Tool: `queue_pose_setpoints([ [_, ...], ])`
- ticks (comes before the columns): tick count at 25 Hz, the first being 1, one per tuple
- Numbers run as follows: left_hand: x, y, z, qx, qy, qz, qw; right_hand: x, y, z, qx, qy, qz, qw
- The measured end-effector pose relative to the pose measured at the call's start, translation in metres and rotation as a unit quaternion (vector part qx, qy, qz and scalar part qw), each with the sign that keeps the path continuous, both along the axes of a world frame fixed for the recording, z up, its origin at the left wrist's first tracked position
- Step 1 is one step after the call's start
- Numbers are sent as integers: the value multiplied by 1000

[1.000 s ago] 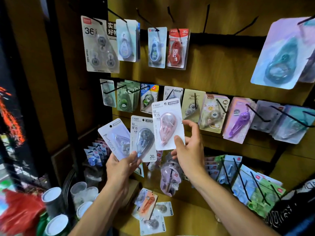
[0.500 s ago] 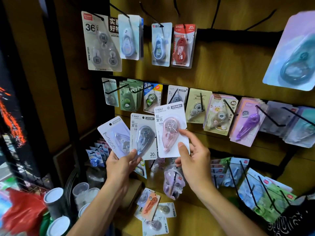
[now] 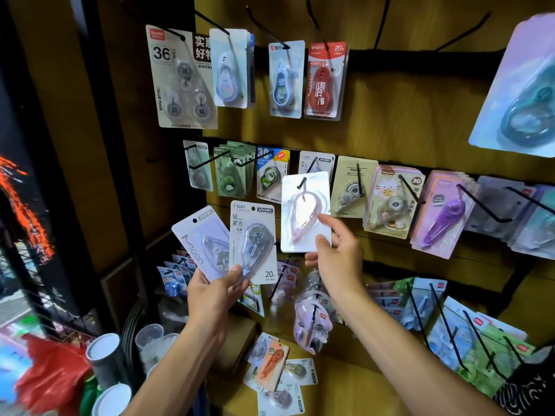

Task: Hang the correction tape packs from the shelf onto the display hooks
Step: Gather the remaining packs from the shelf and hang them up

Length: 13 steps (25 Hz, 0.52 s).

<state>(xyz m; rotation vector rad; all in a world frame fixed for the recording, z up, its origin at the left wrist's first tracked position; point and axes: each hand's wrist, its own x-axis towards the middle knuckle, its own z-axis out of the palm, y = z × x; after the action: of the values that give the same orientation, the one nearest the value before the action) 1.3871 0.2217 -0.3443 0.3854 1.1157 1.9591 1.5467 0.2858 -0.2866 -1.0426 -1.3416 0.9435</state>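
The pink correction tape pack sits on the tip of a black display hook, its hang hole at the hook end, its glossy face glaring white; the right hand pinches its lower right corner, thumb on the front and forefinger along the right edge, the other fingers loosely curled below. Behind the pack, on the same hook, hangs a white pack of the same make. Left of the right hand, just apart from the pink pack, the left hand grips two more packs fanned out, thumb across their lower fronts: a grey pack marked T-9267 and 20m, upright, and to its left a pale pack lettered Moon, tilted leftward and partly under the grey one. Below both hands, on the wooden shelf, lie loose packs, an orange pack on top of them; between the wrists a lilac pack hangs on a low hook. Above the hands the wooden board carries rows of hooked packs: a red pack well above the right hand, a purple pack to its right, a green pack above the left hand. Beside the left forearm stand white-topped tubes.
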Motion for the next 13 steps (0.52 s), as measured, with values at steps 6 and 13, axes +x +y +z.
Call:
queue_pose_setpoints([
  [6,-4,0,5,1,7,-3,1000,-19,82,37,-201,61,120,970],
  [13,-5,3,15,34,-30,-24,999,-17,56,-1,-216,-21,202,955],
])
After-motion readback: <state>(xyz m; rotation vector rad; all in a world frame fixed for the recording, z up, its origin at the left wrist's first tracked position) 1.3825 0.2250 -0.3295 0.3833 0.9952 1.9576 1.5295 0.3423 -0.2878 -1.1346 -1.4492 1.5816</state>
